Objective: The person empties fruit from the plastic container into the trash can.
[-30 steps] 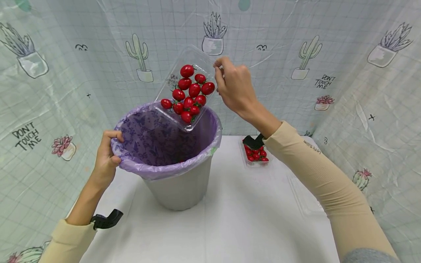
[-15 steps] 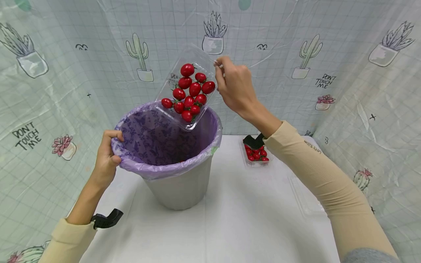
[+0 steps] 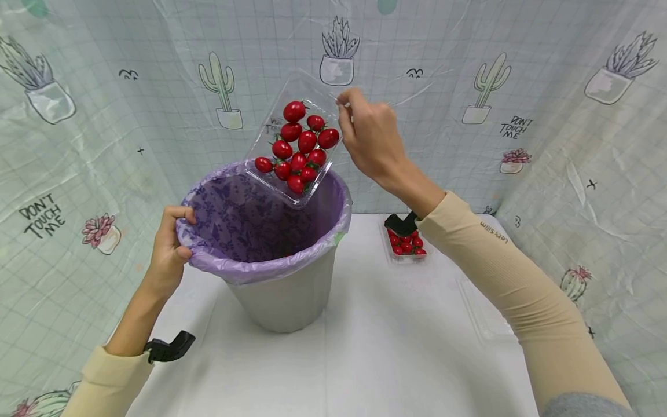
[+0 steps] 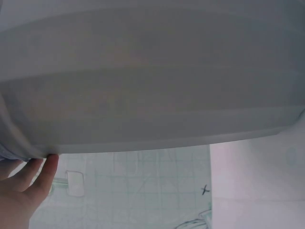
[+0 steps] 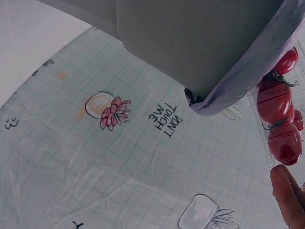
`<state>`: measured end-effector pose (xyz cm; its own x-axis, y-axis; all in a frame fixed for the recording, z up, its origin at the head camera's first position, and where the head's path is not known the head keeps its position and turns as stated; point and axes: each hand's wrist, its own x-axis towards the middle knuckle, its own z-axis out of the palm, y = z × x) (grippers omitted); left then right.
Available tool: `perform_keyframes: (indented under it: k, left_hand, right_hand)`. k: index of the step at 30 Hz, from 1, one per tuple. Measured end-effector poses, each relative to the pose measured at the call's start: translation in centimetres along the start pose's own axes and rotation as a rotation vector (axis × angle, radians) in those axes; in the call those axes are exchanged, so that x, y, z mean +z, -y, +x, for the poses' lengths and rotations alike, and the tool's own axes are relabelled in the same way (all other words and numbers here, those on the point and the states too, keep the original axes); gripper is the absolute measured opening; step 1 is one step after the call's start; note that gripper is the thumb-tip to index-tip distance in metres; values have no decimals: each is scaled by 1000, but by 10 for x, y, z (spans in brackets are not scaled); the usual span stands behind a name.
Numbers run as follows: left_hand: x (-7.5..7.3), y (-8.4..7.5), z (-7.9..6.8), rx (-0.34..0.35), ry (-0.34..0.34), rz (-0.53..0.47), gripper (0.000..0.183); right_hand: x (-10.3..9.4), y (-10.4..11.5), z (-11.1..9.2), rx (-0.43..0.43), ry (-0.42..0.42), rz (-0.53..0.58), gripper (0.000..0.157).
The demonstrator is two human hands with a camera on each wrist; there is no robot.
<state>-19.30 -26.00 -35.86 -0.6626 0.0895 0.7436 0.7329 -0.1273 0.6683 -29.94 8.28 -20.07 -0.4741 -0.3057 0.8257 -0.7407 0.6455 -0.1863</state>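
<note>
My left hand (image 3: 169, 249) grips the near-left rim of a grey bin (image 3: 292, 295) lined with a purple patterned bag (image 3: 224, 214). In the left wrist view its fingers (image 4: 45, 179) press the bin's outer wall. Up at the right, my right hand (image 3: 372, 133) pinches the edge of a clear plastic tray (image 3: 302, 87), tilted so its low corner overlaps the bin's mouth. Several red cherry tomatoes (image 3: 306, 141) with green stems lie bunched in that tray. The right wrist view shows tomatoes (image 5: 275, 102) close above the right thumb. A bit of red shows deep inside the bin.
A second clear tray (image 3: 406, 259) of tomatoes sits on the white table (image 3: 375, 347) right of the bin, partly behind the right wrist's black camera mount (image 3: 401, 225). Another flat clear plastic piece (image 3: 484, 315) lies under the right forearm. Printed curtains (image 3: 156, 116) surround the table.
The tray and right hand have shifted only slightly, a touch to the left. The tomatoes keep their arrangement, and the left hand stays on the bin rim.
</note>
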Motion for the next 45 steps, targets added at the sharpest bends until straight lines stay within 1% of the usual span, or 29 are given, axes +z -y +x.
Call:
perform_keyframes:
  k: [6,14,20,30,37,45]
  left_hand:
    - [0,0,0,1,-2,-1,72]
    - [0,0,-1,-3,-6,8,72]
    - [0,-1,0,-1,-1,10,72]
    - [1,-1,0,0,4,5,72]
    - [0,0,-1,5,-1,6,71]
    - [1,-1,0,4,5,1,72]
  right_hand:
    - [1,-2,-1,-6,-8,2,22]
    - [1,-5,-3,-58,-36,-6,21]
    - [1,-5,-3,-63,-40,-25,23]
    - [1,-3,-3,-73,-39,-25,23]
    - [2,-3,-3,-76,-23,-27,24]
    - [0,-3,-4,-76,-32,-31,25]
